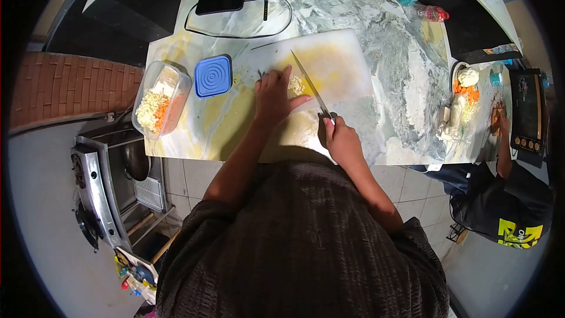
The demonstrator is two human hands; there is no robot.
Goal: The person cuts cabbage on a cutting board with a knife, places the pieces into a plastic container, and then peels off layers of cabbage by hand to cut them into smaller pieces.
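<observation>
At left, a tub [159, 103] of vegetables and a lid [213, 75]. On the board [344, 53], our left hand [272, 95] lies flat, fingers pinning the cabbage [296, 86]. Just to its right the knife [310, 87] slants away from us, its handle gripped by our right hand [341, 140].
</observation>
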